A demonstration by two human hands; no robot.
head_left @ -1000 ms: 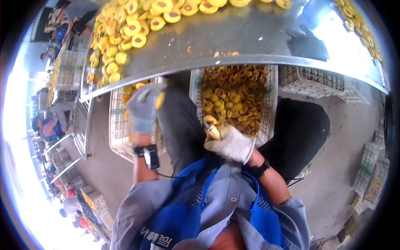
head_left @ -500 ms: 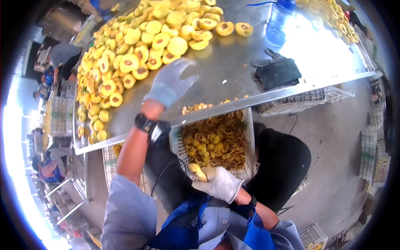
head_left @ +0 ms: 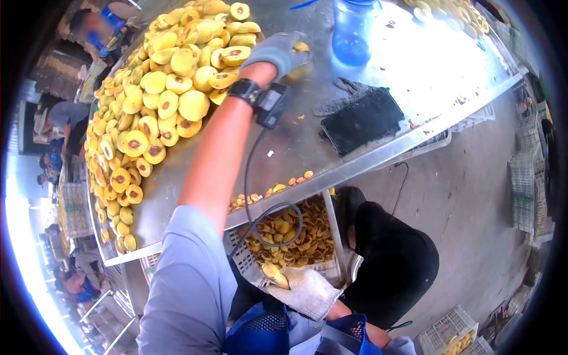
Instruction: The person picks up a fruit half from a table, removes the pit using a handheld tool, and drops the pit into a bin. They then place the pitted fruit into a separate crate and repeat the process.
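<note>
At the far side of the steel table, my left hand [head_left: 273, 53], in a blue-grey glove, closes around a yellow peach half [head_left: 301, 46]; its fingertips are partly hidden. Beside it lies a big heap of halved yellow peaches [head_left: 167, 103], many with brown pit hollows showing. Low in front of my body, my right hand [head_left: 307, 291], in a white glove, grips another peach half [head_left: 275, 275] at its finger ends. Just beyond that hand, a white crate [head_left: 336, 245] between my legs holds yellow peach pieces [head_left: 302, 236].
On the steel table [head_left: 236, 151] are a blue bottle [head_left: 352, 35], a black phone [head_left: 364, 121] on a dark glove [head_left: 343, 97], and small scraps [head_left: 281, 186] along the edge. A cable [head_left: 251, 171] hangs from my left wrist device. Other people sit at left; crates [head_left: 529, 189] stand right.
My left hand has moved farther over the table, from open to closed on a peach half. My right hand stays low with its peach half. The view has shifted.
</note>
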